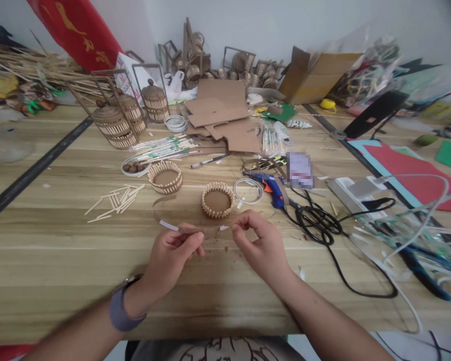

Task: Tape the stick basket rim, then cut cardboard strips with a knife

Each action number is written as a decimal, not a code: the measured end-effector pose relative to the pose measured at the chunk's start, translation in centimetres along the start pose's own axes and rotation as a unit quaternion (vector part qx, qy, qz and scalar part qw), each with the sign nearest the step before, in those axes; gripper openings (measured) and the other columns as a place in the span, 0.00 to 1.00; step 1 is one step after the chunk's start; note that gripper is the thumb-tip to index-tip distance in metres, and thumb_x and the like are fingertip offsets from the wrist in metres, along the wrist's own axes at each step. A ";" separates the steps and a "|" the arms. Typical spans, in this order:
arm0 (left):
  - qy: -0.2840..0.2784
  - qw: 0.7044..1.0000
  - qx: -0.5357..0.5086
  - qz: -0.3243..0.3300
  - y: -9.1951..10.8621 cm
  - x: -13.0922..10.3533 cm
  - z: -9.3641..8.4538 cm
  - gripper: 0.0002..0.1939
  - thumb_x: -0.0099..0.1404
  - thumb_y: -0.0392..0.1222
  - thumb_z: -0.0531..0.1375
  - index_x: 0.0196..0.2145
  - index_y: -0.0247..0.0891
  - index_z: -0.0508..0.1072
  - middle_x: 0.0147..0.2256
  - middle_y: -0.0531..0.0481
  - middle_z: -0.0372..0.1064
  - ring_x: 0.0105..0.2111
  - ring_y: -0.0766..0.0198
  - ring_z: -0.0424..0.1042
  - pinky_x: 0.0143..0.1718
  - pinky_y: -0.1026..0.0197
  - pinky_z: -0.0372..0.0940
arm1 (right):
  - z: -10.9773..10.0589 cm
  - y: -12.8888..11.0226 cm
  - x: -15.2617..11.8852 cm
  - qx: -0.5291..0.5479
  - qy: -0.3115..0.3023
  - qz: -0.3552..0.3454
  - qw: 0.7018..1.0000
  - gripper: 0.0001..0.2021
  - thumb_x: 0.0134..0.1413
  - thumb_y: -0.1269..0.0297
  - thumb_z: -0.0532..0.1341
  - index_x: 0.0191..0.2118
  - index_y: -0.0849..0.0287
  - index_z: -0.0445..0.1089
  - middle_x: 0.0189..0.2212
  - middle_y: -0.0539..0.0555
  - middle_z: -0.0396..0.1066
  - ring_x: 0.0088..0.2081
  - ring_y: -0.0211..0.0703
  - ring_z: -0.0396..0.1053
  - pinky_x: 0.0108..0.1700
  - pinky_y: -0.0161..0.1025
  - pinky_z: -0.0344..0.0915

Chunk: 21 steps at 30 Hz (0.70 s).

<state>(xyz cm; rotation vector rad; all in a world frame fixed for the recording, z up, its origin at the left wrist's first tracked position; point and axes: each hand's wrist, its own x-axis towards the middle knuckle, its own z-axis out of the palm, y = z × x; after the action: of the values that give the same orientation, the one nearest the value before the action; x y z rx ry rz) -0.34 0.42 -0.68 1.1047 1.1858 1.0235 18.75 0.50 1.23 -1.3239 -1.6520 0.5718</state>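
A thin brown strip [210,230] with white pieces along it stretches between my two hands above the table's near part. My left hand [178,248] pinches it near its middle, and its loose left end curls upward. At the strip's right end, by a white piece, my right hand [257,240] is closed in a pinch. Just beyond them stands a round stick-walled basket [217,200]. A second such basket [165,178] is further left. White rings [248,191] lie right of the nearer basket, beside a blue glue gun [272,189].
Loose sticks [126,200] lie at left, near a dish of brown balls [135,167]. Cardboard sheets [220,108] and finished lidded baskets [115,125] stand behind. At right are a black cable [319,225], a power strip [355,195] and blue-handled pliers [423,273].
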 end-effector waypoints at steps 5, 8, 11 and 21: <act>0.004 1.000 0.005 0.004 0.2 0.0 0.0 0.12 0.56 0.45 0.63 0.20 0.38 0.70 0.17 0.54 0.68 0.17 0.70 0.61 0.18 0.69 0.56 | -0.4 0.9 0.5 0.024 0.028 0.060 0.998 0.06 0.52 0.65 0.57 0.26 0.55 0.64 0.21 0.48 0.65 0.25 0.38 0.63 0.27 0.34 0.59; 0.001 1.000 0.011 0.006 0.2 -0.1 -0.1 0.11 0.57 0.45 0.63 0.21 0.38 0.70 0.18 0.54 0.68 0.18 0.69 0.62 0.19 0.69 0.56 | -0.6 1.6 0.8 0.046 0.052 0.088 0.994 0.09 0.56 0.62 0.57 0.26 0.55 0.64 0.21 0.47 0.64 0.25 0.38 0.62 0.28 0.35 0.59; -0.015 0.999 0.026 0.017 0.6 -0.2 0.0 0.11 0.58 0.45 0.62 0.22 0.38 0.71 0.18 0.54 0.68 0.18 0.70 0.60 0.19 0.68 0.56 | -0.8 2.2 1.1 0.033 0.059 0.099 0.993 0.15 0.60 0.58 0.56 0.23 0.55 0.62 0.20 0.47 0.64 0.24 0.38 0.61 0.28 0.36 0.59; -0.147 0.982 0.122 0.008 0.5 -0.6 0.7 0.11 0.59 0.45 0.59 0.22 0.39 0.70 0.20 0.53 0.67 0.23 0.64 0.67 0.26 0.65 0.61 | -0.4 1.9 0.5 -0.039 0.020 -0.029 0.999 0.06 0.63 0.64 0.58 0.38 0.55 0.72 0.25 0.49 0.73 0.32 0.43 0.70 0.40 0.42 0.63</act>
<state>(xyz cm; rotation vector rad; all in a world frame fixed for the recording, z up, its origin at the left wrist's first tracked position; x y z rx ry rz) 0.26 -0.12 -0.08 1.4065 1.0808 0.7077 20.01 1.45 0.09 -1.3311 -1.6883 0.4481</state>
